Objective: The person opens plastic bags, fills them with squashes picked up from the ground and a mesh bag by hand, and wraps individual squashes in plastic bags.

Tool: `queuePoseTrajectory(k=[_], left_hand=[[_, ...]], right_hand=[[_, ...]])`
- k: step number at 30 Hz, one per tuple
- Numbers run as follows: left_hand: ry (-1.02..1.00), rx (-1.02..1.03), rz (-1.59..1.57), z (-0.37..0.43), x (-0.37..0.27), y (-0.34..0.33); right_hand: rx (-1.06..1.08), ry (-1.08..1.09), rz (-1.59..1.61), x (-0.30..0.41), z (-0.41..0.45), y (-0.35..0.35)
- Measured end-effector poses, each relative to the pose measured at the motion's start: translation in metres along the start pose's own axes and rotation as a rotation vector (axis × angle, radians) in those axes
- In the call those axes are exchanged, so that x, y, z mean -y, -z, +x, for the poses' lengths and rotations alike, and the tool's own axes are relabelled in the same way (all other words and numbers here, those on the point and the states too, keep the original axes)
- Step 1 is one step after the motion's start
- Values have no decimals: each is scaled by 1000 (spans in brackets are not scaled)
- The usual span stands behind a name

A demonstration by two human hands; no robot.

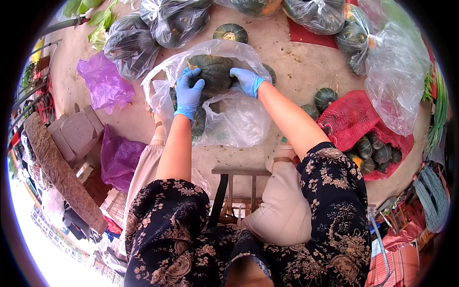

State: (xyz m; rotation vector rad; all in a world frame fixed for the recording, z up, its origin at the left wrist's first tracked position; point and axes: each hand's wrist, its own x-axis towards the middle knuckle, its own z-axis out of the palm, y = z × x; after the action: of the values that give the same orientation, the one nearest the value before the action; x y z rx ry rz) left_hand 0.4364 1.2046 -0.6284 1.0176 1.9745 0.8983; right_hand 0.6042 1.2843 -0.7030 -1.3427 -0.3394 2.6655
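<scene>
A dark green pumpkin is held between my two hands, over the mouth of a wide clear plastic bag. My left hand, in a blue glove, grips its left side near the stem. On its right side rests my right hand, also blue-gloved, with the fingertips partly hidden. More green pumpkins show beneath and through the bag, one of them at its lower left. Just beyond the bag's far rim a striped green pumpkin lies on the concrete floor.
Tied clear bags of pumpkins line the far side. A red mesh sack with several small pumpkins lies at right, near a loose clear bag. Purple plastic and a purple mesh sack lie left, beside a stone-like slab.
</scene>
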Motion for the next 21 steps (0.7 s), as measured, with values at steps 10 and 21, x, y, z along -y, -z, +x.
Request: queuePoseTrajectory(k=[10,21], left_hand=[[416,202,-625,47,-125,60],[53,65,-51,5,-72,5]], right_hand=[[-402,482,-1031,56,-69,24],[-278,894,-1031,24,-99,-9]])
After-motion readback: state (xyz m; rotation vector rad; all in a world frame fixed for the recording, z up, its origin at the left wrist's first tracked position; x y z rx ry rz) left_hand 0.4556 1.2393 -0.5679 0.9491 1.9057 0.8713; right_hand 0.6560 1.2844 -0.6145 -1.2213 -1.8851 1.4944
